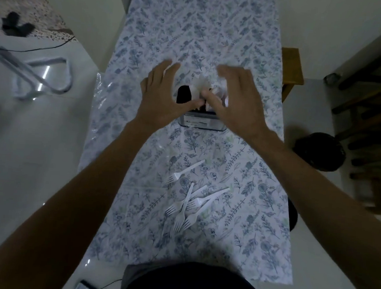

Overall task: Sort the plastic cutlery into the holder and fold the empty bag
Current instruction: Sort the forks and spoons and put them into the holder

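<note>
A dark cutlery holder (203, 122) with a clear front stands in the middle of the floral-clothed table (236, 215). White plastic cutlery (200, 85) sticks up from its right-hand compartments; a left compartment (183, 94) looks dark and hollow. My left hand (163, 95) hovers over the holder's left side, fingers spread, thumb at the rim. My right hand (238, 98) is over its right side, fingers spread and blurred, thumb resting among the white pieces. Several white plastic forks (187, 202) lie loose on the cloth nearer to me. Clear plastic (103, 93) shines at the table's left edge; whether it is the bag I cannot tell.
A white metal rack (43, 75) lies on the white surface to the left. A wooden chair (291, 68) stands at the table's right edge, with a black round object (317, 151) on the floor beside it. A phone with a cable (84, 288) sits near my body.
</note>
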Demonstrator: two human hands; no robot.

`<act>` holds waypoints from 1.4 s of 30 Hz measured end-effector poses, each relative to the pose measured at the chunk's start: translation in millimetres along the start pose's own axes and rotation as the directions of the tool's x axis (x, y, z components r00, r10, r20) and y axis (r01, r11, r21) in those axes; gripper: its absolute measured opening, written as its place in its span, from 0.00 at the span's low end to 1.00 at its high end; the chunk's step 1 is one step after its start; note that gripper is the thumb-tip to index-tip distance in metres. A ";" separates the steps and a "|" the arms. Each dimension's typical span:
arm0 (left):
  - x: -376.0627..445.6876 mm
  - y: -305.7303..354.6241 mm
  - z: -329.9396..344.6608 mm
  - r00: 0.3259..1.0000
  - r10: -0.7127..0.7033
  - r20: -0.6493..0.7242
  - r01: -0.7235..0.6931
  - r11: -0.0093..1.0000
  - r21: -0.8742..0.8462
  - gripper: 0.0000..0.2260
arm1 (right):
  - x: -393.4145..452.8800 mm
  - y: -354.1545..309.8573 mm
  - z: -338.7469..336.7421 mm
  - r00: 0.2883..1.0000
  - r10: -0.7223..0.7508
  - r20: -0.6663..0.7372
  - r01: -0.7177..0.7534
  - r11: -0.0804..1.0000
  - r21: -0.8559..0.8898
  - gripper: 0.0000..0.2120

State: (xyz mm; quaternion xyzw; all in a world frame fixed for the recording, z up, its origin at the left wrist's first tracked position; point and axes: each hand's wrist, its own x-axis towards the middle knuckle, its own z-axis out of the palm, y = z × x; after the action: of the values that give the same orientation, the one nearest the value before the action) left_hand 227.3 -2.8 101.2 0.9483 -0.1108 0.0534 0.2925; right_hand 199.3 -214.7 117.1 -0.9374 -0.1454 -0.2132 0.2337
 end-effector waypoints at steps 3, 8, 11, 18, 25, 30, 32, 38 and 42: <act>-66.4 -4.2 17.5 0.981 -0.074 -0.180 0.046 0.987 -0.151 0.24 | -96.3 -11.0 9.8 0.948 -0.015 0.317 0.005 1.000 0.031 0.19; -192.6 -0.9 58.4 0.945 -0.281 0.169 0.319 0.909 -0.270 0.04 | -251.7 13.0 56.4 0.737 -0.025 0.675 0.150 0.981 -0.127 0.23; -241.5 -1.0 72.1 0.901 -0.382 0.205 0.429 0.853 -0.297 0.04 | -275.2 11.8 55.4 0.754 0.043 0.656 0.142 0.964 -0.227 0.20; -288.1 4.8 74.0 0.809 -0.490 0.324 0.580 0.753 -0.310 0.03 | -272.5 16.6 30.1 0.821 0.151 0.550 -0.082 0.986 -0.148 0.09; -292.5 17.6 84.6 0.674 -0.444 0.590 0.729 0.268 -0.630 0.15 | -271.2 -30.6 2.5 0.800 0.070 0.595 -0.218 0.959 0.180 0.11; -293.1 11.3 78.5 0.536 -0.651 0.537 0.599 -0.155 -0.786 0.11 | -277.1 -24.9 34.1 0.798 0.121 0.591 -0.214 0.973 0.090 0.21; -295.9 1.5 71.7 0.462 -0.680 0.570 0.622 -0.211 -0.754 0.10 | -288.0 -9.8 45.7 0.806 0.063 0.589 -0.023 0.997 -0.076 0.17; -307.0 -13.4 63.5 0.389 -0.675 0.627 0.634 -0.298 -0.714 0.07 | -295.9 10.0 30.8 0.788 -0.132 0.601 0.221 0.972 -0.077 0.09; -305.6 -3.6 62.1 0.554 -0.602 0.575 0.613 -0.173 -0.771 0.10 | -278.0 -18.5 2.5 0.690 0.085 0.719 -0.350 0.909 0.228 0.08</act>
State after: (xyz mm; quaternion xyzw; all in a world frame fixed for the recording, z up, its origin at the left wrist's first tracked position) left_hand -65.9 19.6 -2.6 0.4862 0.3430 -0.1751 0.7844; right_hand -47.7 -245.9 -7.9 -0.9019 -0.1436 0.2130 0.3474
